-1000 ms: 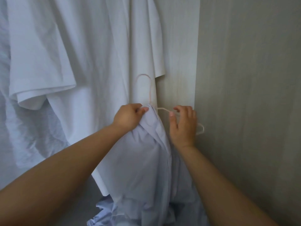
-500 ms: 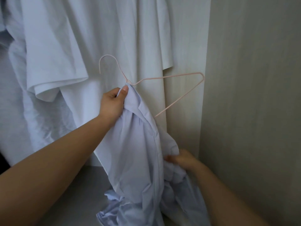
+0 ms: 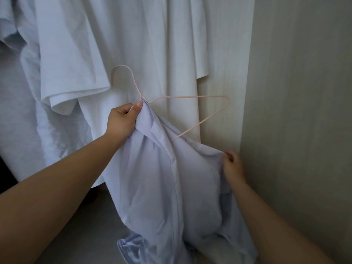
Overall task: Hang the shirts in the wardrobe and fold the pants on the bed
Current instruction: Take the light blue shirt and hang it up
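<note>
A pale lavender shirt [image 3: 162, 187] hangs bunched in front of me, half on a thin pink wire hanger [image 3: 200, 96]. My left hand [image 3: 122, 120] grips the shirt's top at the hanger's neck, thumb pressed on the cloth. The hanger's right shoulder and hook stick out bare; its left side is hidden in the fabric. Lower right, my right hand [image 3: 233, 165] pinches a fold of the same shirt. The shirt's lower end lies crumpled on the wardrobe floor [image 3: 80, 235].
White T-shirts [image 3: 118, 44] hang in the wardrobe behind, one sleeve drooping at the left. A pale blue-grey garment [image 3: 17, 92] hangs at the far left. The wardrobe's beige side panel [image 3: 304, 111] stands close on the right.
My right hand left the hanger and dropped to the shirt's side fold. My left hand lifted the hanger, baring its right shoulder. The view shifted slightly.
</note>
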Tool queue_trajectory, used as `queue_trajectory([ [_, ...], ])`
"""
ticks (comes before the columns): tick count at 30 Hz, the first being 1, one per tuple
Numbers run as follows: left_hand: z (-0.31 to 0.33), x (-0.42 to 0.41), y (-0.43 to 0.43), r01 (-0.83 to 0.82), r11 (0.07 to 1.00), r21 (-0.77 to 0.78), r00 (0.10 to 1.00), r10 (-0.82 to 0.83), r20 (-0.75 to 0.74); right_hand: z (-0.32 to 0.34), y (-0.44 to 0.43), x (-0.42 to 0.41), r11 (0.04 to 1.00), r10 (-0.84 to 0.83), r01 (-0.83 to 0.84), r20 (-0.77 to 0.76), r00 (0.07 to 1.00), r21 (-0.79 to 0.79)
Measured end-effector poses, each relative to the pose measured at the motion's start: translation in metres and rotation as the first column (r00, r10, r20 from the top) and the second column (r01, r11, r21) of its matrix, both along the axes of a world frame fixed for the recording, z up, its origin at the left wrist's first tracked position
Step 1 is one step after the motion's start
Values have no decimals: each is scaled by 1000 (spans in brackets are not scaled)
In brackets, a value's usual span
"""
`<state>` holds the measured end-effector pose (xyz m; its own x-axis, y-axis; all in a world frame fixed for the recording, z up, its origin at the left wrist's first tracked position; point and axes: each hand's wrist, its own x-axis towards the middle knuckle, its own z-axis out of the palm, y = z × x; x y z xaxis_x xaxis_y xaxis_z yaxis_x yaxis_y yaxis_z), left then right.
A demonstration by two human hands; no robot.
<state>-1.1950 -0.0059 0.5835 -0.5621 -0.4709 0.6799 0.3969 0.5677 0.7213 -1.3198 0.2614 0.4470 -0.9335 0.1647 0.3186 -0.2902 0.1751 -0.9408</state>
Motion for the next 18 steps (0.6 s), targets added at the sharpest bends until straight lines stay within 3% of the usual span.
queue_trajectory([
  [3,5,-2,4,-12,1000,27,1000,12,-25,-14,-15,15,920,278,-292,89,956,262],
  [6,9,0,3,0,997,74,998,5,-63,-31,-13,20,770,347,-463,321,881,439],
  [8,9,4,-1,3,996,84,993,6,-114,-32,-3,17,790,311,-494,457,833,363],
  [10,7,10,-7,-1,1000,31,987,6,-160,-25,6,12,867,356,-484,532,768,118],
  [12,4,15,-13,-12,998,-68,989,2,-145,-8,10,6,896,418,-435,506,754,-91],
  [18,-6,25,-35,59,931,-360,996,-31,84,41,8,-11,969,248,-229,424,871,-98],
])
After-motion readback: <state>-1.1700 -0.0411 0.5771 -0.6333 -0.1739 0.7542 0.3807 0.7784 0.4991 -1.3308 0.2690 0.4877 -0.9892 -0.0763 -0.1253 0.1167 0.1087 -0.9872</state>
